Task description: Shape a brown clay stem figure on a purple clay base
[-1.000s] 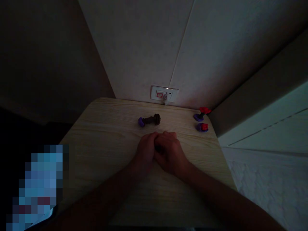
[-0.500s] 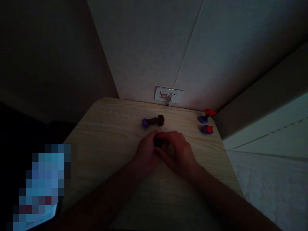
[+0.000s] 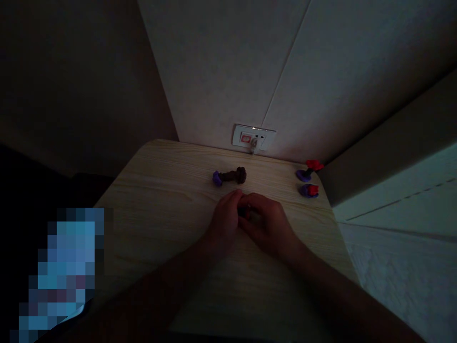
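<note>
My left hand (image 3: 224,220) and my right hand (image 3: 270,220) meet above the middle of the wooden tabletop. Between them, mostly covered by fingers, is a small dark lump (image 3: 243,211) that looks like modelling clay. The left fingers close around its left side; the curled right fingers and thumb pinch it from the right. Just beyond lies a dark brown clay figure (image 3: 230,176) with a knobbly right end and a purple left end. At the far right are a red clay flower on a purple base (image 3: 314,165) and a purple clay piece with a red top (image 3: 310,191).
The pale wooden tabletop (image 3: 160,190) has rounded corners and meets a wall. A wall socket (image 3: 253,138) with a plug sits just above its back edge. A lit, pixelated screen (image 3: 71,257) is at lower left. A light panel (image 3: 396,200) stands to the right.
Both hands have shifted slightly right in view, still together around the dark lump, with the fingers a little differently placed. The view has tilted slightly; the other clay pieces stay put.
</note>
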